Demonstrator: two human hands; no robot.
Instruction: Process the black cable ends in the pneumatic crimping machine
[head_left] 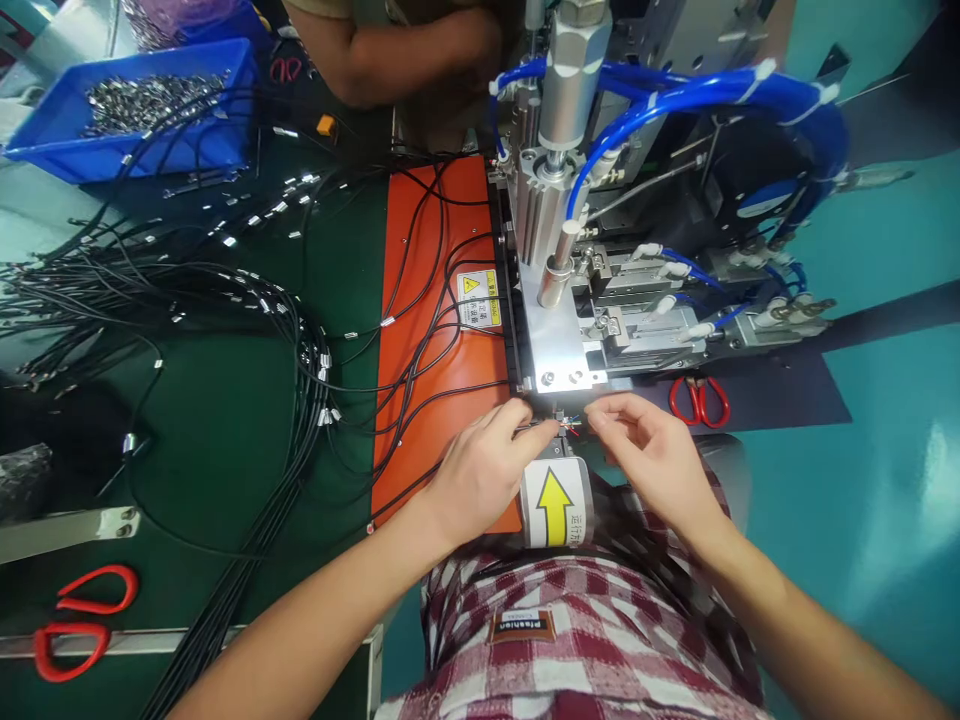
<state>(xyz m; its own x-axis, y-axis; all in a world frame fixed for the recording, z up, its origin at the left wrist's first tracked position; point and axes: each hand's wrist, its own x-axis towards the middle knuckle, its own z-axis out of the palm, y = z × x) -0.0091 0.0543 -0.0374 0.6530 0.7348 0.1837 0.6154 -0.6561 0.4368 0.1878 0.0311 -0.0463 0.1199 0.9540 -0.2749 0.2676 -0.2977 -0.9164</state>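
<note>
My left hand (487, 460) is closed in a pinch on the end of a black cable at the front of the machine. Thin coloured wires (570, 424), red and blue among them, fan out from that end just past my left thumb. To their right, my right hand (652, 450) has thumb and forefinger pressed together near the wire tips; whatever lies between them is too small to make out. The metal press head (555, 345) stands directly above both hands. Below the wires is a white label with a yellow arrow (555, 505).
Black cables cross the orange plate (427, 440) and lie in a thick bundle (292, 450) at left. A blue bin (45, 130) holds small metal parts. Red-handled scissors (97, 590) lie lower left, red-handled snips (700, 402) at right. Another person's arm (420, 55) is beyond the plate.
</note>
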